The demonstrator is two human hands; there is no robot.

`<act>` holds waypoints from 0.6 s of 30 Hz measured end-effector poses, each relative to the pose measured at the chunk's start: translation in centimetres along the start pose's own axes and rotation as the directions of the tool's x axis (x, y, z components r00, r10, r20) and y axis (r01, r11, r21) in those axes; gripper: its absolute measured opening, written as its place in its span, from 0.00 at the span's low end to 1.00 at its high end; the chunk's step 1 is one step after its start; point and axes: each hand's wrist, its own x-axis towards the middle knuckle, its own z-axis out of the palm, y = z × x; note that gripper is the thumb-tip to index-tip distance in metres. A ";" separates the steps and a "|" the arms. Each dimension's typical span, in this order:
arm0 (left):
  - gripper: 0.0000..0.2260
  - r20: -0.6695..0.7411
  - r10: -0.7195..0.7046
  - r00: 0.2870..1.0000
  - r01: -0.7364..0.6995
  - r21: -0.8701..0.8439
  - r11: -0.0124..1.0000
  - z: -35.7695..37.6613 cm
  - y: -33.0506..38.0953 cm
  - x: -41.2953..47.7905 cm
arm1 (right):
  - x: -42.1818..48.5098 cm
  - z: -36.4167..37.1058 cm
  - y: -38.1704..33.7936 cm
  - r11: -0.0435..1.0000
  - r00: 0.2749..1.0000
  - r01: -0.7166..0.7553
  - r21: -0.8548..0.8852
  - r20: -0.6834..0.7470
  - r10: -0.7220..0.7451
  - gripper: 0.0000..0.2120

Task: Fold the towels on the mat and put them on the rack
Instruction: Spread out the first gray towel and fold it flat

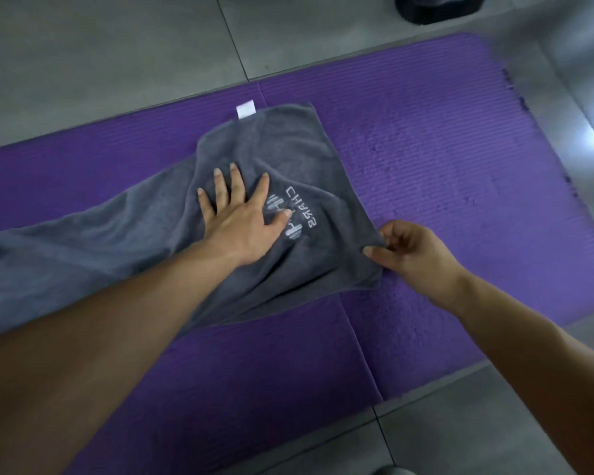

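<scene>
A grey towel [275, 156] with a white embroidered logo lies on the purple mat [443, 159], its right end folded back over itself and its long left part trailing to the frame's left edge. A white label sticks out at its far corner. My left hand [240, 214] presses flat on the folded part, fingers spread, just left of the logo. My right hand [408, 255] pinches the towel's near right corner between thumb and fingers. No rack is in view.
Grey floor tiles [100, 63] surround the mat. A dark round object [439, 8] stands on the floor at the top right. A bright reflection lies on the tiles at the right edge.
</scene>
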 end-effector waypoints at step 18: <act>0.33 -0.136 0.297 0.945 -0.305 -0.041 0.952 -0.5 3.8 4.8 | -2.3 -3.6 2.2 0.676 0.885 -0.340 -0.654 -0.465 -0.005 0.19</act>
